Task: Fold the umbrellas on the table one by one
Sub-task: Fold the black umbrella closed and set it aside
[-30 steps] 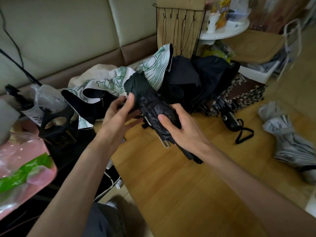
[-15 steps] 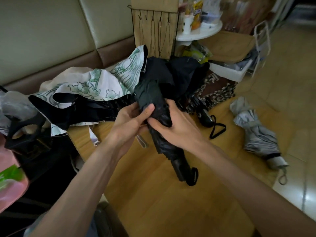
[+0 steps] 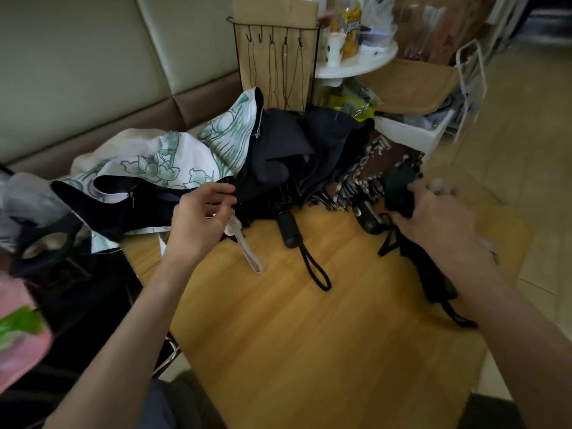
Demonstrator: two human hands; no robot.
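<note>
My right hand (image 3: 442,227) grips a folded black umbrella (image 3: 433,280) over the right side of the wooden table (image 3: 309,335); its strap dangles below my wrist. My left hand (image 3: 198,221) hovers with loosely curled fingers just above the white handle and strap (image 3: 247,252) of an unfolded white-and-green umbrella (image 3: 161,162); I cannot tell if it touches. A dark unfolded umbrella (image 3: 291,150) lies behind, its black handle (image 3: 288,227) pointing toward me. A patterned umbrella (image 3: 380,162) lies at the back right.
A sofa (image 3: 93,72) runs along the back left. A wire rack with hooks (image 3: 275,63) and a white round table (image 3: 365,60) stand behind the pile. A pink bag (image 3: 18,342) lies at the left edge, a white bin (image 3: 414,134) at the right.
My right hand has carried the folded black umbrella from the middle to the right. My left hand has let go of it and moved back over the white handle.
</note>
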